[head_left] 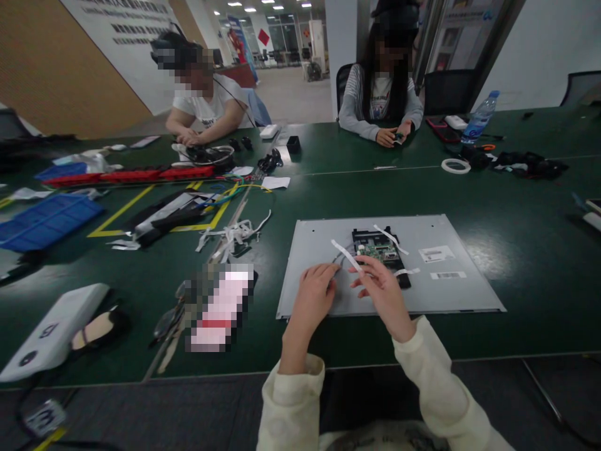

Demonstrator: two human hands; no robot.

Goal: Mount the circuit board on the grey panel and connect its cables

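In the lower centre of the frame, the right hand (pixel 381 289) pinched a white strip (pixel 345 255) between thumb and fingers, its other fingers slightly parted. The left hand (pixel 313 293), just left of it, had its fingers curled together near a thin grey cable (pixel 337 256); whether they gripped it I could not tell. Both hands were above a grey panel (pixel 319 241), right of centre, lying flat on the green table (pixel 498 232). On the panel sat a circuit board (pixel 375 252) in a black frame, with two more white strips (pixel 392 238) attached or lying across its right side. A heap of white strips (pixel 231 239) lay left of centre, above a phone (pixel 220 307). Two people sat across the table, upper left and upper right of the frame
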